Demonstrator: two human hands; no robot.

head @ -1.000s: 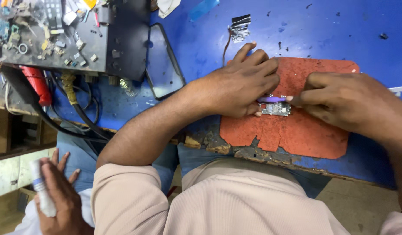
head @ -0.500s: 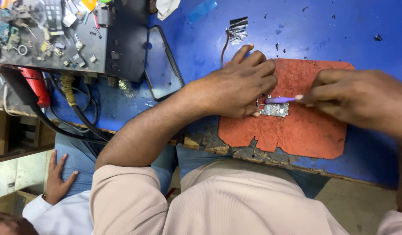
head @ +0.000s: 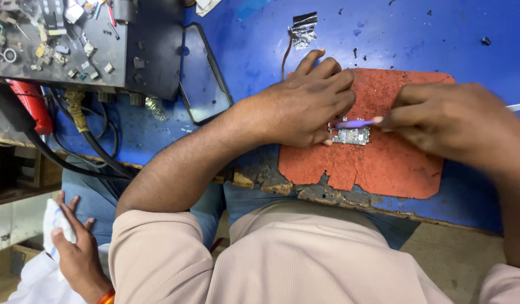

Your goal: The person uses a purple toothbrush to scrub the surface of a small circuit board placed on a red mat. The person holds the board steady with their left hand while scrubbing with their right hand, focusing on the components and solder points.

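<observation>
Where the red mat [head: 384, 163] lies on the blue bench [head: 429, 39], a small circuit board [head: 351, 135] sits near the mat's left-centre. The left hand [head: 305, 104] rests palm-down over the mat's left edge, fingers close together and curled toward the board; fingertips touch the board's left end and pin it flat. The right hand [head: 457, 121] comes in from the right, fingers bunched in a pinch on a thin purple-tipped tool [head: 358, 122]. The tool lies nearly level, its tip just above the board's top edge; contact cannot be confirmed because of blur.

A dark phone screen panel [head: 203, 73] lies on the bench left of the left forearm. A black tray of small parts [head: 63, 45] stands at upper left, cables [head: 74, 141] hanging below it. Crumpled foil [head: 302, 31] lies above the mat. At lower left another person's hand [head: 74, 253] holds white cloth.
</observation>
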